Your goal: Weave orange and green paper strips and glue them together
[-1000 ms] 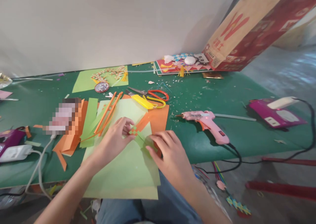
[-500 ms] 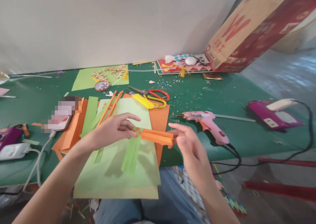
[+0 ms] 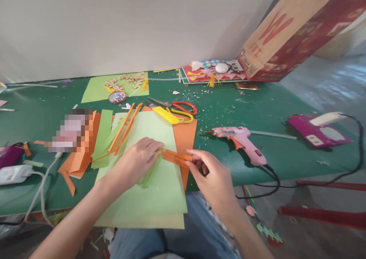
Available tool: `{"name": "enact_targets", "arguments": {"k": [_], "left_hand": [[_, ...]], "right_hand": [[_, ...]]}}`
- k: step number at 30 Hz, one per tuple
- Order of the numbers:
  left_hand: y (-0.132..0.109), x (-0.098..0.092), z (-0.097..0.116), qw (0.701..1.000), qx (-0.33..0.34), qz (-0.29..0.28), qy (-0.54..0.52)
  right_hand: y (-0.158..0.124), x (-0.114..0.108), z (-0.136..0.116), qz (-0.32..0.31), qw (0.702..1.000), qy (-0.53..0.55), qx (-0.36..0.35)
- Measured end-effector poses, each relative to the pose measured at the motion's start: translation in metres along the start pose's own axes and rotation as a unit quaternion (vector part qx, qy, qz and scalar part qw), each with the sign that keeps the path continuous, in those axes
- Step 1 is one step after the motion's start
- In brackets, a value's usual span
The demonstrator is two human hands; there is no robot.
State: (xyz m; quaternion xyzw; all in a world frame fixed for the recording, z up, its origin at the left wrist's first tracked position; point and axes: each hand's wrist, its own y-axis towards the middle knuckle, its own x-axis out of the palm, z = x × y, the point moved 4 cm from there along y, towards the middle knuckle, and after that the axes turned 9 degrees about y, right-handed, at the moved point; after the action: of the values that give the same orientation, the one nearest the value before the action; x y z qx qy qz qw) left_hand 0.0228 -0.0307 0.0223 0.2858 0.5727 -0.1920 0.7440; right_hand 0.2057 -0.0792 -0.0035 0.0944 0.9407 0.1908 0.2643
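Observation:
Between my hands are woven paper strips, the orange strips (image 3: 176,159) running to the right and the green strips (image 3: 148,177) hanging toward me. My left hand (image 3: 143,156) closes on the woven end of the strips; its fingertips are partly hidden. At the other end, my right hand (image 3: 210,171) pinches the orange strips between thumb and forefinger. Below them lies a pale green paper sheet (image 3: 160,202) on an orange sheet (image 3: 184,137). Loose orange strips (image 3: 126,127) rest beside my left hand, near green paper pieces (image 3: 103,131).
Red-handled scissors (image 3: 183,106) and a yellow cutter (image 3: 167,115) lie beyond the sheets. To the right are a pink glue gun (image 3: 241,139) with a black cord and a purple power strip (image 3: 317,131). A phone (image 3: 70,131) sits left. A paper bag (image 3: 274,38) stands at the back right.
My left hand has turned palm down and moved slightly right over the woven end. My right hand has shifted left and lower, now pinching the strip ends. The strips have come closer to the sheet.

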Motion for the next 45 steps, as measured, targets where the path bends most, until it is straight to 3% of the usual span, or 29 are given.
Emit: {"name": "enact_targets", "arguments": {"k": [5, 8, 12, 16, 24, 28, 31, 34, 36, 41, 45], "left_hand": [[-0.003, 0.005, 0.005, 0.998, 0.011, 0.016, 0.060], [0.000, 0.003, 0.012, 0.991, 0.052, 0.021, 0.125], [0.005, 0.002, 0.018, 0.978, 0.109, 0.012, 0.178], [0.007, 0.003, 0.019, 0.976, 0.121, 0.031, 0.177], [0.006, 0.003, 0.023, 0.958, 0.148, 0.067, 0.237], [0.005, 0.002, 0.020, 0.963, 0.123, 0.071, 0.228], [0.004, 0.003, 0.015, 0.970, 0.099, 0.069, 0.211], [0.002, 0.001, 0.013, 0.974, 0.087, 0.079, 0.195], [0.002, 0.000, 0.013, 0.976, 0.088, 0.072, 0.188], [0.005, 0.001, 0.018, 0.969, 0.128, 0.031, 0.210], [0.007, 0.002, 0.020, 0.946, 0.177, 0.066, 0.262]], "right_hand": [[-0.003, -0.002, -0.007, 0.008, 1.000, 0.014, 0.003], [-0.002, -0.002, -0.010, 0.022, 0.998, 0.044, 0.028], [0.002, 0.000, -0.011, 0.032, 0.985, 0.135, 0.098], [0.007, 0.005, -0.013, 0.036, 0.962, 0.229, 0.141], [0.003, -0.003, -0.015, 0.050, 0.961, 0.240, 0.130], [-0.001, -0.034, -0.004, 0.135, 0.978, 0.138, 0.082], [-0.002, -0.063, 0.008, 0.214, 0.976, -0.038, 0.018], [0.000, -0.079, 0.022, 0.199, 0.947, -0.252, -0.019], [0.001, -0.082, 0.035, 0.162, 0.928, -0.335, 0.006], [0.002, -0.077, 0.054, 0.108, 0.907, -0.403, 0.047], [0.004, -0.074, 0.058, 0.120, 0.895, -0.427, 0.041]]}}
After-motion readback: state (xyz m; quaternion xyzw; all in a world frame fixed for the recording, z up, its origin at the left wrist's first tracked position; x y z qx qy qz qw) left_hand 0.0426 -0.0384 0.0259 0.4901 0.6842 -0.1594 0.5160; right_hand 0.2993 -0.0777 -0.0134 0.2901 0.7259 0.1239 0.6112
